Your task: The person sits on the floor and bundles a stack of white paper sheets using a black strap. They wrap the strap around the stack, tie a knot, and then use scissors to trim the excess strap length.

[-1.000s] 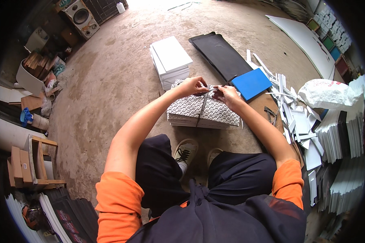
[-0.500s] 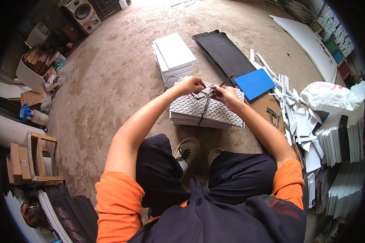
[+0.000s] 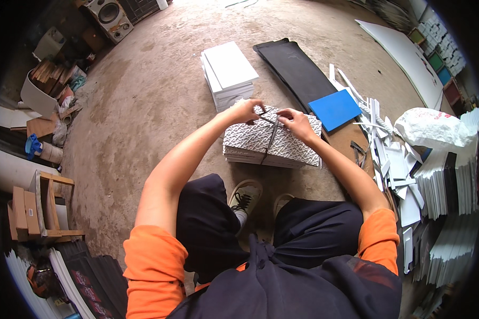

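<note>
A stack of white panels with a textured top (image 3: 298, 139) lies on the floor before my feet. A thin dark strap (image 3: 272, 139) runs around the stack and crosses over its top. My left hand (image 3: 246, 111) is closed on one end of the strap at the stack's far left part. Near the middle of the top, my right hand (image 3: 297, 123) pinches the strap by the crossing. The fine shape of the strap between my fingers is too small to make out.
Behind the bundle stands another stack of smooth white boards (image 3: 230, 66). Black sheets (image 3: 298, 69) and a blue board (image 3: 335, 110) lie to its right. White offcuts (image 3: 394, 165) and a white plastic bag (image 3: 431, 127) are farther right. A wooden frame (image 3: 52, 204) stands at left.
The loose loop and the end sticking up by my right hand no longer show. The strap lies flatter over the stack, and my hands have shifted slightly.
</note>
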A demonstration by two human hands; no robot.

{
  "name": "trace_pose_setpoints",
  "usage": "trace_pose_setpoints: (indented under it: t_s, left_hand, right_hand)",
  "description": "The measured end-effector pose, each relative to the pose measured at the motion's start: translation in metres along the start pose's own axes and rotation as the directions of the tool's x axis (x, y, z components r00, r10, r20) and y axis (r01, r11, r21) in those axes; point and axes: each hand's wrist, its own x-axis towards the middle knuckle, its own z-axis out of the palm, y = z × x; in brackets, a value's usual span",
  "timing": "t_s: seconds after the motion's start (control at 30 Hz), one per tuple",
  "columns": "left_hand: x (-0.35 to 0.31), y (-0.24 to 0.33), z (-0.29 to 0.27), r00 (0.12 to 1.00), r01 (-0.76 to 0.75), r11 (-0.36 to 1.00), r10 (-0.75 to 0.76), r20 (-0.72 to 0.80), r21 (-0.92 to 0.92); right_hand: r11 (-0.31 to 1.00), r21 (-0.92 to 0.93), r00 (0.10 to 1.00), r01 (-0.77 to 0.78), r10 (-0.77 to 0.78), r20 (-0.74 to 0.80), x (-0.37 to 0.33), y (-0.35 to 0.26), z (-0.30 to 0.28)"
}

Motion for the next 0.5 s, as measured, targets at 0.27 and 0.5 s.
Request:
trace_pose_setpoints:
  t_s: [0.27, 0.5]
  left_hand:
    - [-0.025, 0.0, 0.0, 0.978, 0.141, 0.935, -0.079, -0.196, 0.326]
    - [-0.025, 0.009, 0.018, 0.975, 0.09, 0.966, -0.037, -0.219, 0.24]
  right_hand:
    - [0.552, -0.522, 0.75, 0.65, -0.575, 0.326, -0.006, 0.009, 0.006]
    - [0.402, -0.533, 0.647, 0.745, -0.632, 0.427, 0.006, 0.007, 0.007]
